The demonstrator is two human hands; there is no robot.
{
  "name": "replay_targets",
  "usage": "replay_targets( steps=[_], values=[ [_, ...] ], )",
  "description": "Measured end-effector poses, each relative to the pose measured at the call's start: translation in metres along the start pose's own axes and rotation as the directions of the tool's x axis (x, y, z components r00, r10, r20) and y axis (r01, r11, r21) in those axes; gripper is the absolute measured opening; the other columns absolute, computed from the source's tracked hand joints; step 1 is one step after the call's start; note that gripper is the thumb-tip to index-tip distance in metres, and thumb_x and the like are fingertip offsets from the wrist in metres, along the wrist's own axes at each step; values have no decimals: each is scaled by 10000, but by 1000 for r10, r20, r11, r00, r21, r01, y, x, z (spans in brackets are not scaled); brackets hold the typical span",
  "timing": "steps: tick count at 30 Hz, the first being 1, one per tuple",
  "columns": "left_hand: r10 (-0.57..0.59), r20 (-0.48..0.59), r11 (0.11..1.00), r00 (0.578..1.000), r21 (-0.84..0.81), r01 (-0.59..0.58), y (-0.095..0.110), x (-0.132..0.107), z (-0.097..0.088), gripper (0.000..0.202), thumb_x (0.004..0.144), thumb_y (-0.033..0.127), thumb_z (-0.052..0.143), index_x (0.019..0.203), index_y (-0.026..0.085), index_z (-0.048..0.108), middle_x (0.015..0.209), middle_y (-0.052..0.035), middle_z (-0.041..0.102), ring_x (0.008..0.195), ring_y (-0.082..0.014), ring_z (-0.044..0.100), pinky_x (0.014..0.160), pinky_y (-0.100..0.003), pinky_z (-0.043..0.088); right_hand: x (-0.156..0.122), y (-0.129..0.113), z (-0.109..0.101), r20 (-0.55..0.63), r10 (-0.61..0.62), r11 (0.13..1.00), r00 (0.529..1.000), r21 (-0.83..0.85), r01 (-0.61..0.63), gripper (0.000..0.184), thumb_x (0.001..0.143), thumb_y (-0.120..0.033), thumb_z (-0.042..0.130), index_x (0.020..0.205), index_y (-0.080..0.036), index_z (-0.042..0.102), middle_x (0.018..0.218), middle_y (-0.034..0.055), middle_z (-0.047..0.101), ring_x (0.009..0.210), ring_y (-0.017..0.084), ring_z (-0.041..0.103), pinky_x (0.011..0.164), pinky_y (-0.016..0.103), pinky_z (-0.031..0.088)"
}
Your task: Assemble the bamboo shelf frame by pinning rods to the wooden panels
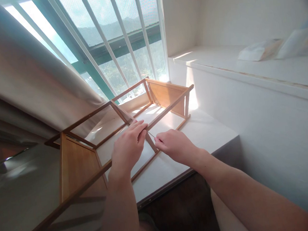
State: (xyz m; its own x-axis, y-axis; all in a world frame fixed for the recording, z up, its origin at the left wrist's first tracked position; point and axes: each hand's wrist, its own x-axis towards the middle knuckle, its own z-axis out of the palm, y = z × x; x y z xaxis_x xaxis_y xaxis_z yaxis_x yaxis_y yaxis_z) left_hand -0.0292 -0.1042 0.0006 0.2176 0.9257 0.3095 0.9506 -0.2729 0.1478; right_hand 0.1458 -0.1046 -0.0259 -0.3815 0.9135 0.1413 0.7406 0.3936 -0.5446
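A wooden shelf frame (78,164) lies on its side on a white windowsill ledge (208,132), with slim rails and two end panels. My left hand (128,147) rests on the frame's front rail near its middle crosspiece (122,114), fingers closed together against the rail. My right hand (174,146) is just to the right, fingers pinched on a thin metal tool (150,133) whose tip points at the joint by my left fingertips.
A beige curtain (26,83) hangs at the left. Behind the frame is a barred window (118,36). A raised white ledge (246,65) at the right carries two cushions (260,49). The sill's front edge drops to a dark floor (187,205).
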Motion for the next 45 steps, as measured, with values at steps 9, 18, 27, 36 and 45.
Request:
replay_targets(
  steps=[9, 18, 27, 36, 45],
  values=[
    [12, -8, 1000, 1000, -2, -12, 0, -1, 1, 307, 999, 369, 412, 1214, 387, 630, 1400, 133, 586, 1351, -159, 505, 1011, -315, 494, 2, 1, 8, -113, -3, 999, 994, 51, 9, 347, 938, -328, 438, 624, -194, 501, 569, 2, 528, 538, 126, 353, 563, 294, 173],
    [15, -1, 1000, 1000, 21, -15, 0, -2, 1, 327, 989, 319, 412, 1231, 395, 618, 1418, 144, 566, 1359, -150, 494, 1002, -304, 495, 2, -8, 24, -193, -71, 993, 979, 75, 87, 407, 1002, -379, 404, 678, -190, 560, 622, 21, 590, 578, 136, 462, 581, 296, 194],
    [17, -7, 999, 1000, 29, -16, -1, -1, 1, 324, 993, 338, 410, 1240, 398, 611, 1414, 145, 570, 1361, -146, 492, 1011, -308, 497, 1, 1, 32, -228, -20, 914, 973, 390, 110, 424, 1026, -361, 369, 634, -205, 398, 545, -34, 448, 541, 116, 416, 571, 268, 237],
    [-1, -9, 1000, 1000, 2, 1, 3, -2, -1, 338, 986, 323, 418, 1237, 375, 639, 1407, 100, 587, 1356, -175, 500, 1042, -318, 483, -1, 7, 25, -184, -121, 987, 975, 82, 138, 385, 1048, -358, 334, 746, -194, 507, 633, -11, 546, 590, 134, 472, 599, 282, 229],
    [-3, -6, 1000, 1000, 9, 3, 3, -2, 0, 333, 987, 329, 419, 1233, 382, 637, 1412, 110, 581, 1360, -175, 495, 1033, -321, 490, -5, 3, 24, -188, -103, 995, 977, -25, 100, 389, 1055, -392, 317, 820, -195, 556, 734, 19, 641, 621, 146, 522, 582, 295, 189]
  ],
)
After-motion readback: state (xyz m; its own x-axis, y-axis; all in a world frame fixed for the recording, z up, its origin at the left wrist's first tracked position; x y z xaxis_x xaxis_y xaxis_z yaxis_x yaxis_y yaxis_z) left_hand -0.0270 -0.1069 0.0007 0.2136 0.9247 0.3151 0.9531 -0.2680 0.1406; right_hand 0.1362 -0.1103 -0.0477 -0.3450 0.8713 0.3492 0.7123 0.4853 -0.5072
